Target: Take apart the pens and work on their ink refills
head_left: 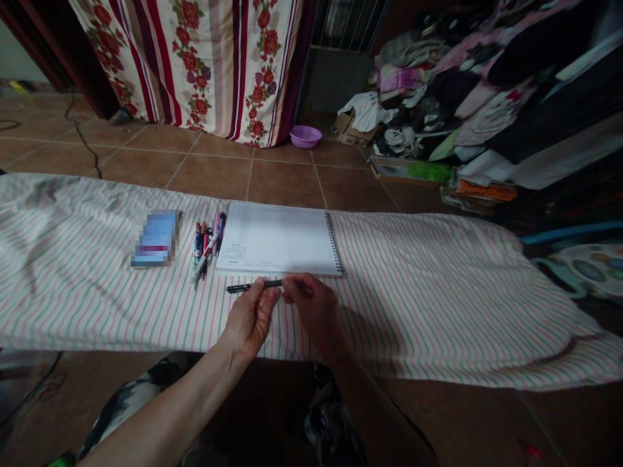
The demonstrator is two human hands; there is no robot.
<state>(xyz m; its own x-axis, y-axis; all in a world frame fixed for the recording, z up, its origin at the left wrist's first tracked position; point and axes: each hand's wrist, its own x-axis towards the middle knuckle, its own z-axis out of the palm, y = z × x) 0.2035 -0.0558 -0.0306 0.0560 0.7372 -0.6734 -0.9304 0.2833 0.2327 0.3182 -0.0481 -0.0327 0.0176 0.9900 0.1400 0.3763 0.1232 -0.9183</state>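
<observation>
Both of my hands hold a black pen [247, 287] just above the striped cloth [438, 292], in front of a spiral notebook [280, 239]. My left hand [253, 318] pinches the pen near its middle with thumb and forefinger. My right hand [314, 308] is closed on the pen's right end, which its fingers hide. The pen's tip points left. Several coloured pens [207, 245] lie in a bunch left of the notebook.
A small blue blurred booklet [156, 239] lies left of the pens. Beyond the cloth is a tiled floor with a purple bowl [305, 136], a floral curtain [204, 65] and a heap of clothes and boxes [438, 110] at the right.
</observation>
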